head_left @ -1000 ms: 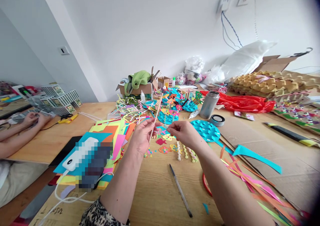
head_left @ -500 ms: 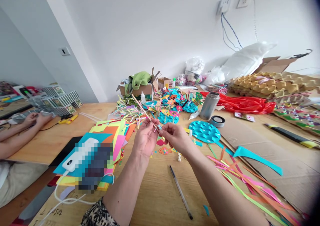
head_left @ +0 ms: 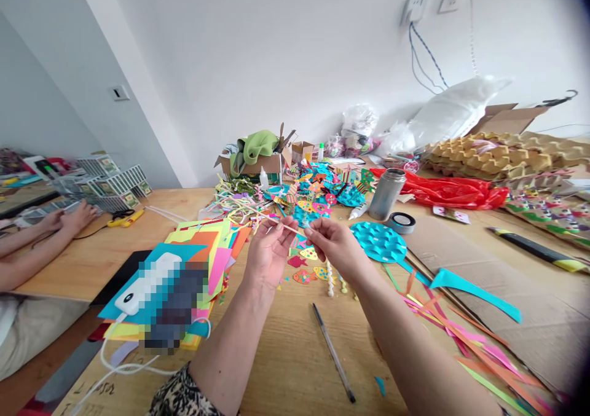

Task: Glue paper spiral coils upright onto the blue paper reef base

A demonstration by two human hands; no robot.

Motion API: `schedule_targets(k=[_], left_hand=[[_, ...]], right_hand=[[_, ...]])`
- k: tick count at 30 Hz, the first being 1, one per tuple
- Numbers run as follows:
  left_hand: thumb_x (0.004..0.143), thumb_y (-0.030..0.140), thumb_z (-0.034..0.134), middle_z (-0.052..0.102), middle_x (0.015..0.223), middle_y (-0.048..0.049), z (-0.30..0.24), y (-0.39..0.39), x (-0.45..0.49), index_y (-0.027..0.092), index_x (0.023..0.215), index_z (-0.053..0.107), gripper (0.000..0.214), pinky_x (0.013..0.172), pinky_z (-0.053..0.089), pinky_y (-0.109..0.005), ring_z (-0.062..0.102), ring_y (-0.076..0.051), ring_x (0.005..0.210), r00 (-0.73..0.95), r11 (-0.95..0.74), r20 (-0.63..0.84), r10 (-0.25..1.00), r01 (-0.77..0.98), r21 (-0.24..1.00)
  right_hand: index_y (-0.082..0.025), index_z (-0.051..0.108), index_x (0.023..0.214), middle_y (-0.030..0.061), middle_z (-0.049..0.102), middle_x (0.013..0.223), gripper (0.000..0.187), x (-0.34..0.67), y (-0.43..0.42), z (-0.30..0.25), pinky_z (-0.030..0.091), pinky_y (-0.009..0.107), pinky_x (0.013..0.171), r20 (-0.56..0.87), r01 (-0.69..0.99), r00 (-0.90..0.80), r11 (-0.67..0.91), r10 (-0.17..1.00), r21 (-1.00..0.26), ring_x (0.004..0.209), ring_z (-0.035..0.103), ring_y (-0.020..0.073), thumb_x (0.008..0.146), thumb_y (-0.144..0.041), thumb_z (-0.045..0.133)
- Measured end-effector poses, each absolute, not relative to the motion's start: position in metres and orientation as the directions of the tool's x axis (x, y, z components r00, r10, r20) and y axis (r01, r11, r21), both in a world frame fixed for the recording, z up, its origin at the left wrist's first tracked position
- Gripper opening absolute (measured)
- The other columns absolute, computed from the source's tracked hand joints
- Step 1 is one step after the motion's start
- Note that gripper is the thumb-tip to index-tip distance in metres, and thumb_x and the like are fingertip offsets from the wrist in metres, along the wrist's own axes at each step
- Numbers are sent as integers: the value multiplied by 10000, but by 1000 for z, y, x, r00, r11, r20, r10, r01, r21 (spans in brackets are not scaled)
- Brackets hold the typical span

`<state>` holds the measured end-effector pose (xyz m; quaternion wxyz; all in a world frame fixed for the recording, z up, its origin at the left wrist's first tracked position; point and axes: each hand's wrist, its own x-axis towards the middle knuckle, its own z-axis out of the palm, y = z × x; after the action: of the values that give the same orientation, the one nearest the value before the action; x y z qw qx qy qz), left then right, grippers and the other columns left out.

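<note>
A thin pale stick [head_left: 295,231] lies almost level between my hands, its far end reaching left over the paper scraps. My left hand [head_left: 266,253] is palm up, with thumb and fingers closed around the stick. At the near end, my right hand [head_left: 332,244] pinches with thumb and forefinger. A bit of something light blue shows at those fingertips, too small to make out. Paper fish [head_left: 304,277] and twisted paper strips [head_left: 330,279] lie on the table just beyond and below my hands.
A pen [head_left: 332,351] lies in front of me. Coloured paper sheets [head_left: 203,244] with a white power bank [head_left: 147,284] are at left. At right are a blue bumpy disc [head_left: 378,242], metal bottle [head_left: 387,195], tape roll [head_left: 401,222] and paper strips [head_left: 461,324]. Another person's hands [head_left: 76,216] work far left.
The stick has swung from steeply slanted to nearly level. My right hand has moved slightly right and up, opening the gap from my left hand. Twisted strips now show below it.
</note>
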<state>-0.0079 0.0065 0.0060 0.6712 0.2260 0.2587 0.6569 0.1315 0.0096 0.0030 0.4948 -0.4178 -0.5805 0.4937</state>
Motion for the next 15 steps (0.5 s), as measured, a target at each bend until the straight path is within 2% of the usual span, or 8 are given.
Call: schedule_targets(k=[5, 10, 13, 15], left_hand=[[691, 55, 664, 721, 809, -34, 5, 8, -11, 161, 756, 553, 167, 832, 505, -289, 685, -132, 775, -31, 16, -56, 998, -724, 690], [669, 121, 703, 704, 869, -52, 0, 11, -12, 170, 773, 512, 223, 829, 498, -322, 672, -154, 807, -58, -44, 9, 998, -636, 771], [683, 205, 722, 639, 1041, -77, -3, 13, -14, 188, 846, 507, 270, 873, 476, -353, 623, -184, 959, -270, -222, 112, 956, -425, 877], [694, 232, 728, 564, 1166, -79, -3, 12, -17, 214, 973, 522, 347, 955, 425, -358, 542, -199, 1108, -471, -413, 308, 827, -136, 901]], right_hand=[[-176, 503, 721, -41, 577, 576, 371, 137, 8, 9, 354, 184, 366, 19, -144, -255, -19, 967, -989, 413, 453, 59, 677, -493, 691], [-173, 519, 697, -30, 592, 591, 371, 137, 8, 9, 375, 196, 395, 46, -88, -254, 25, 966, -996, 432, 459, 61, 655, -488, 710], [-180, 513, 691, -33, 575, 569, 366, 140, 10, 10, 361, 199, 390, 83, -17, -189, 81, 978, -997, 421, 438, 62, 666, -500, 690], [-185, 509, 687, -31, 569, 565, 362, 144, 12, 11, 354, 202, 388, 101, 42, -155, 109, 983, -993, 418, 435, 66, 674, -506, 676]])
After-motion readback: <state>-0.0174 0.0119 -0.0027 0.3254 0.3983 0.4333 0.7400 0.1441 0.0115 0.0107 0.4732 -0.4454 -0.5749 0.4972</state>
